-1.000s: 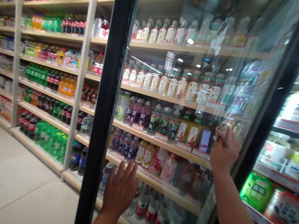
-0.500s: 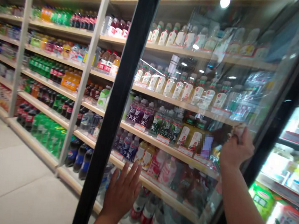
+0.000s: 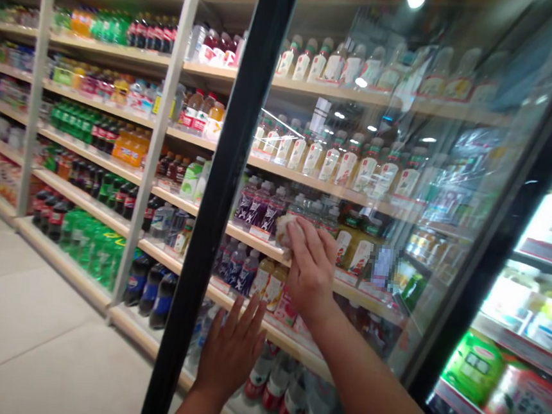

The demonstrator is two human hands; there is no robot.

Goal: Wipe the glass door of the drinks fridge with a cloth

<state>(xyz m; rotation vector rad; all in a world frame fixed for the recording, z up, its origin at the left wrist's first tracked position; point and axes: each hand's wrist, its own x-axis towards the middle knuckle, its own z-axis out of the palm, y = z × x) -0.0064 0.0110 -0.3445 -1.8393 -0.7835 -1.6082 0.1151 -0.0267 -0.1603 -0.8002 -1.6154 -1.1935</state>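
A black-framed glass door [image 3: 475, 31] stands swung open before me, with bottles showing through its pane. My right hand [image 3: 313, 268] is closed around a crumpled, pale cloth [image 3: 284, 232] and holds it against the glass, left of the pane's middle. Brownish marks show on the cloth. Lower and to the left, my left hand [image 3: 231, 354] lies with its fingers stretched out at the pane, close to the black door frame [image 3: 211, 208]. Nothing shows in that hand; whether its whole palm touches the glass I cannot tell.
Behind the door and to the left run wooden shelves [image 3: 107, 153] packed with drink bottles. A white upright post [image 3: 159, 132] divides them. Pale floor tiles [image 3: 43, 328] spread at lower left. On the right, lit cooler shelves hold a green package [image 3: 474, 367] and other drinks.
My right hand has moved left across the glass with the cloth, from near the right frame to left of the middle. My left hand stays nearly in place.
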